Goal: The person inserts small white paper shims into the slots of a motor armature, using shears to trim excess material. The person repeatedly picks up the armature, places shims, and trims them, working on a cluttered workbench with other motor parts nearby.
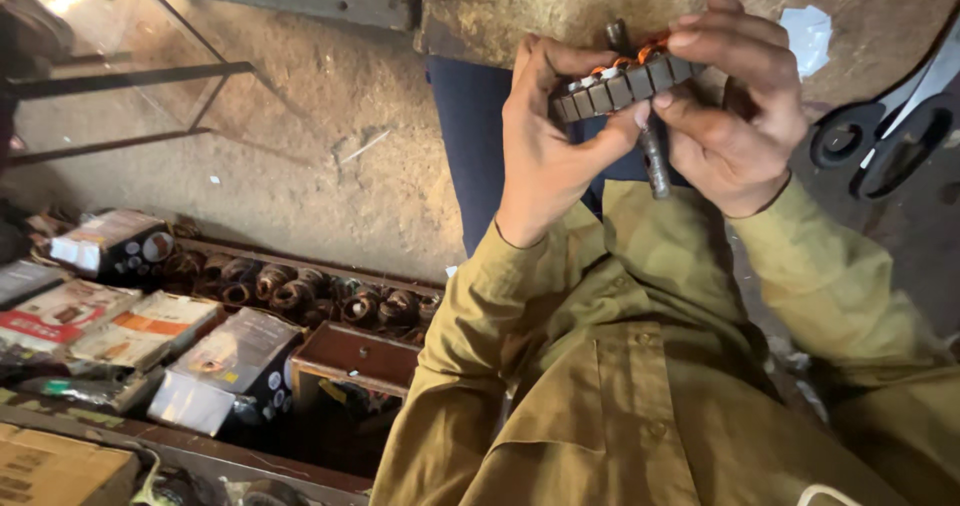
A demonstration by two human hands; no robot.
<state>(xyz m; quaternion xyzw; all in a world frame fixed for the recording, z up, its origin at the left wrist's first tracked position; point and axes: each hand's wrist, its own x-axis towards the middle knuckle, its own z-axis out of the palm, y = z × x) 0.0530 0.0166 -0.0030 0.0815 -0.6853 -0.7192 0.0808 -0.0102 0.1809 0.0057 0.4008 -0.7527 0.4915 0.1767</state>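
Observation:
Both my hands hold a small motor armature [622, 88], a grey slotted metal core with copper windings and a steel shaft [655, 163] running through it. My left hand [545, 146] grips the core's left end with thumb and fingers. My right hand [735, 106] wraps over its right end, fingers on top, thumb pressed against the core's edge. The shaft pokes down between my hands. Olive-green sleeves cover both my arms.
Black-handled scissors [880, 131] lie on the worn workbench [560, 6] at the right. At lower left is a wooden tray of copper coils [300, 294], several small cardboard boxes [235, 361] and a little wooden box [355, 356]. A dusty floor [300, 156] with metal frame legs lies beyond.

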